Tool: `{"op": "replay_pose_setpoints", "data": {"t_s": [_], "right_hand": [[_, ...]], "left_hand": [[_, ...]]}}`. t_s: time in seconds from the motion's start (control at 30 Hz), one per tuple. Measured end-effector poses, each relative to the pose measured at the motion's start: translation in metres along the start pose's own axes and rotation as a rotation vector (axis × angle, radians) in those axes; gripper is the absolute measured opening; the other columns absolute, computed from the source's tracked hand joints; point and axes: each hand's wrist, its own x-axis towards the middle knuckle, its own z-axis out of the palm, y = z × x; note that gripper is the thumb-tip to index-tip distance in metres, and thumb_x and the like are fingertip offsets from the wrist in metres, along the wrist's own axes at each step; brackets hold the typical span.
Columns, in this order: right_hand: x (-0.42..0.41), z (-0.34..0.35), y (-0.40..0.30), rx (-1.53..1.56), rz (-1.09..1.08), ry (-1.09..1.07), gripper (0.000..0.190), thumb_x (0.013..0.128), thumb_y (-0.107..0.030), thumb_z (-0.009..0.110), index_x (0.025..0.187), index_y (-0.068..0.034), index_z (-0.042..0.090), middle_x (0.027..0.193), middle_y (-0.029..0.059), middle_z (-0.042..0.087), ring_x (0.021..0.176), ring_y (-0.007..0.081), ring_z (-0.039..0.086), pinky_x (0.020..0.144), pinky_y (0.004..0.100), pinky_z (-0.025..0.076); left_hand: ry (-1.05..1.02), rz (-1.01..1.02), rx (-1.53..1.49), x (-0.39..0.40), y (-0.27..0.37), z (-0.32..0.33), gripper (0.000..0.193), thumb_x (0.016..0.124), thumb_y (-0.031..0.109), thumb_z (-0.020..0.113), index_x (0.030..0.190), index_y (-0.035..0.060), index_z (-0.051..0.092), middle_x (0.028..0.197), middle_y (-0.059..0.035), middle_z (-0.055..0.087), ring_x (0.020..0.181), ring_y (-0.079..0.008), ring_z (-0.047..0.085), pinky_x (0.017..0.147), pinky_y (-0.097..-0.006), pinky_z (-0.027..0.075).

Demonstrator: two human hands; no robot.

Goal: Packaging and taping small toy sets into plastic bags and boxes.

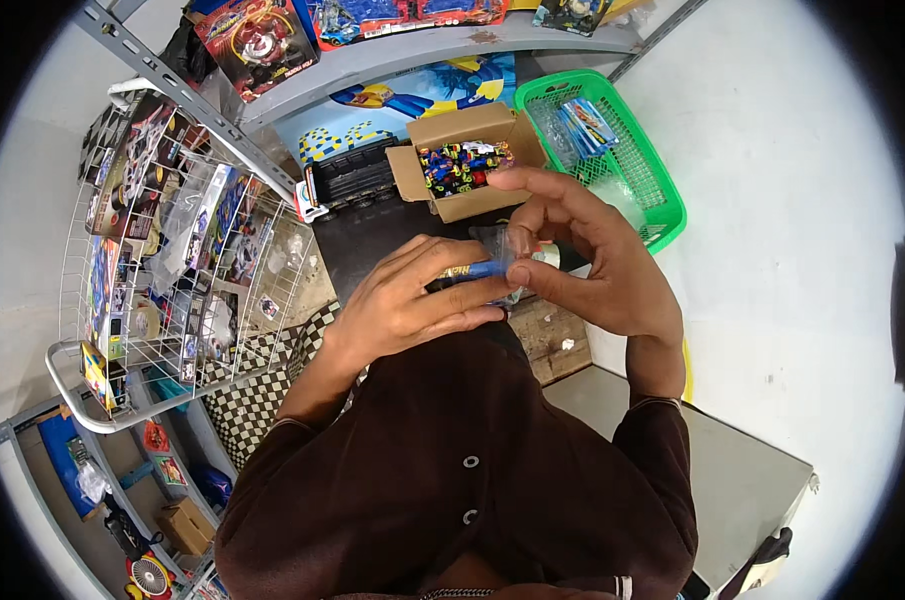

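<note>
My left hand holds a small blue printed packet in front of my body, its fingers along both sides. Clear plastic wrapping sticks out past the packet's right end. There, the thumb and fingertips of my right hand pinch the plastic, while the index finger is stretched out. Just beyond the hands stands an open cardboard box filled with small colourful toy cars. A whitish round item, partly hidden by my right hand, lies behind the packet.
A green plastic basket holds blue printed cards and clear plastic. Left of the box is a black toy truck. A wire rack with packaged toys stands at left. A metal shelf with boxed toys overhangs the back.
</note>
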Motion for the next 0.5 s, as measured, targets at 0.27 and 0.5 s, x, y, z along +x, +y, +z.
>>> {"op": "replay_pose_setpoints", "data": {"t_s": [0.27,0.5], "right_hand": [[0.002,0.001,0.006,-0.050,0.071,0.053,0.062,0.088,0.004,0.071,0.145,-0.005,0.048,0.088,-0.0014,0.054,0.086,0.0081,0.056,0.085,0.0253,0.049],[0.006,-0.008,0.017,-0.088,0.017,-0.008,0.065,0.087,0.000,0.075,0.145,-0.004,0.047,0.100,0.0012,0.060,0.091,0.0088,0.058,0.088,0.0262,0.049]], "left_hand": [[-0.037,0.069,0.057,0.002,-0.001,-0.003,0.044,0.067,0.019,0.091,0.107,0.0111,0.076,0.107,-0.0100,0.066,0.088,-0.0261,0.068,0.071,-0.0355,0.055],[0.011,0.065,0.096,0.004,0.000,-0.004,0.056,0.066,0.020,0.092,0.115,0.0034,0.071,0.104,-0.0132,0.068,0.088,-0.0272,0.069,0.073,-0.0353,0.056]]}}
